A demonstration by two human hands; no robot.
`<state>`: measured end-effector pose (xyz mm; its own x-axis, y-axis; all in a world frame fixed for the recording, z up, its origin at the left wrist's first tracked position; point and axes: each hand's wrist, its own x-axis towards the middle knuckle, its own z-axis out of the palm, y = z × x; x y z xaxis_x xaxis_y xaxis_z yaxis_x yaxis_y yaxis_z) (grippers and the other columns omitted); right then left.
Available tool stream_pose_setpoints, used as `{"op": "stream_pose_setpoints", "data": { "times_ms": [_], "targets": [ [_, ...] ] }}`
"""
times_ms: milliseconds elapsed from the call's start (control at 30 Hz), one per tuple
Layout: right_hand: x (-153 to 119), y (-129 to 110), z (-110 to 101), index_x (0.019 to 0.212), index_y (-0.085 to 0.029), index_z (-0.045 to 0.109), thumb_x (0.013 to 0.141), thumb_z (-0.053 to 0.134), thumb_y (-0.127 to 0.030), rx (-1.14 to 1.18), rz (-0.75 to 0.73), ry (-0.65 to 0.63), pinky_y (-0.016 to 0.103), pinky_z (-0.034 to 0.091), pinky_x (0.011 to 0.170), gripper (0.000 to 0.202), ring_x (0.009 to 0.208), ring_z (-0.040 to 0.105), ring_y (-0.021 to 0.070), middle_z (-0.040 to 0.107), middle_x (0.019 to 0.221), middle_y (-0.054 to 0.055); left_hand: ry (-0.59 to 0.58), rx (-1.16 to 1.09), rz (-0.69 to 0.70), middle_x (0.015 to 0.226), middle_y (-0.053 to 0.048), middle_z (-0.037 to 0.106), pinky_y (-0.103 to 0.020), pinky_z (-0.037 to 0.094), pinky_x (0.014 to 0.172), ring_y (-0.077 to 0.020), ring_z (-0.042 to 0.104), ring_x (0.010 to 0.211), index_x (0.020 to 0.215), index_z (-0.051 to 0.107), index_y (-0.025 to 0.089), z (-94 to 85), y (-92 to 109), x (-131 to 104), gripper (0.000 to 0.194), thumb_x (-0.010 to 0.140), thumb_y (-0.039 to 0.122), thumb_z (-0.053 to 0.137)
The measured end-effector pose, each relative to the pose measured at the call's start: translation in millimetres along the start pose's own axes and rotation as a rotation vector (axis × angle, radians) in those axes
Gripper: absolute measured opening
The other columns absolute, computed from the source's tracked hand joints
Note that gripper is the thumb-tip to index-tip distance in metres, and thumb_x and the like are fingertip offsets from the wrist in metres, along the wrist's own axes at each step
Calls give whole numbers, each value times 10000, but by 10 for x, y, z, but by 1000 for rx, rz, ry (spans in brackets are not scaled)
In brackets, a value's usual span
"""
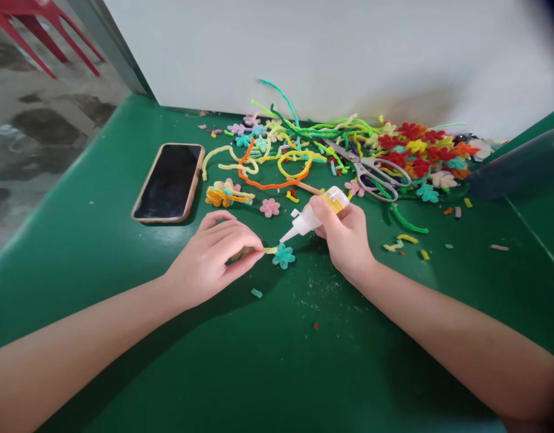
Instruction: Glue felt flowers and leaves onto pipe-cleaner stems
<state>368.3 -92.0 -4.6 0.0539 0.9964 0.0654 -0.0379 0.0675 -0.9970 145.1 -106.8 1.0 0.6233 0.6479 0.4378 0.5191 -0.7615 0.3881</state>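
Between thumb and fingertips, my left hand (216,255) pinches a pale yellow pipe cleaner (270,250), most of which is hidden by the fingers. At its end is a teal pipe-cleaner flower (284,257); whether the two are joined, I cannot tell. My right hand (346,234) is wrapped around a glue bottle (310,218) with a white nozzle and a yellow label. The bottle is tilted, its tip pointing down-left, right by the flower's upper edge. A pink flower (270,208) and an orange-and-yellow flower bundle (225,193) lie just beyond my hands.
A phone (169,181) lies at the left. Grey-handled scissors (371,171) rest among loose pipe cleaners (322,131) near the white wall (304,54). Many coloured flowers (416,147) are heaped at the back right, beside a dark rounded object (520,163). Small scraps dot the green tabletop (258,361).
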Motion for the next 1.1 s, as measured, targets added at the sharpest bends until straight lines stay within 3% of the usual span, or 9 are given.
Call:
{"op": "stream_pose_setpoints", "data": {
  "times_ms": [100, 233, 333, 467, 567, 667, 800, 933, 1100],
  "targets": [
    [6, 12, 0, 675, -174, 581, 769, 659, -530, 56, -1, 13, 216, 350, 466, 377, 517, 415, 65, 485, 613, -26, 14, 11, -16, 797, 11, 700, -369, 433, 885, -160, 661, 759, 880, 568, 216, 11, -6, -2, 28, 882, 201, 591],
    [-10, -9, 6, 677, -173, 598, 760, 668, -534, 43, -14, -5, 218, 352, 464, 377, 511, 415, 64, 473, 595, -31, 36, 40, -92, 791, 13, 705, -275, 475, 695, -146, 658, 709, 885, 584, 221, 25, -7, -45, 76, 881, 290, 613],
    [-17, -28, 11, 761, -185, 660, 743, 686, -532, 27, -23, 2, 222, 364, 459, 349, 515, 450, 74, 502, 595, -28, 24, 20, -208, 769, 32, 713, -229, 453, 559, -129, 658, 635, 870, 604, 238, 19, 5, -75, 151, 854, 384, 642],
    [-17, -60, 14, 869, -204, 696, 718, 725, -496, 34, -33, 2, 224, 368, 442, 329, 513, 468, 78, 545, 621, -22, -4, -86, -397, 795, 28, 739, -240, 485, 565, -161, 694, 664, 835, 653, 259, 3, 12, -63, 225, 798, 481, 674],
    [-32, -85, 14, 820, -195, 694, 673, 769, -470, 6, -36, 1, 226, 371, 428, 321, 495, 468, 79, 553, 598, -24, -7, -266, -531, 848, 5, 752, -256, 540, 633, -169, 714, 675, 930, 660, 246, -2, 5, -32, 232, 809, 444, 675],
    [-63, -93, 12, 726, -192, 662, 677, 757, -497, -62, -58, 17, 233, 392, 443, 323, 506, 488, 89, 558, 583, -21, -4, -395, -600, 767, -6, 750, -264, 560, 643, -169, 713, 650, 996, 645, 216, -10, 5, -4, 250, 833, 406, 657],
    [-94, -84, 16, 676, -200, 633, 755, 667, -544, -121, -135, 78, 246, 418, 481, 355, 551, 517, 105, 582, 625, -6, -49, -429, -624, 630, 6, 718, -246, 544, 572, -170, 702, 615, 1019, 637, 206, -28, 21, 13, 255, 846, 394, 637],
    [-93, -83, 24, 746, -207, 658, 776, 651, -537, -87, -156, 125, 252, 414, 495, 331, 556, 509, 102, 592, 666, 0, -72, -468, -653, 722, -3, 737, -239, 558, 595, -142, 687, 580, 1006, 628, 206, -39, 32, 6, 220, 857, 368, 618],
    [-107, -103, 29, 801, -208, 672, 788, 634, -546, -111, -120, 71, 258, 420, 504, 340, 613, 553, 127, 586, 665, 13, -78, -431, -652, 756, -3, 741, -219, 532, 520, -105, 623, 473, 996, 625, 216, -39, 33, -6, 195, 857, 351, 611]
  ]
}}
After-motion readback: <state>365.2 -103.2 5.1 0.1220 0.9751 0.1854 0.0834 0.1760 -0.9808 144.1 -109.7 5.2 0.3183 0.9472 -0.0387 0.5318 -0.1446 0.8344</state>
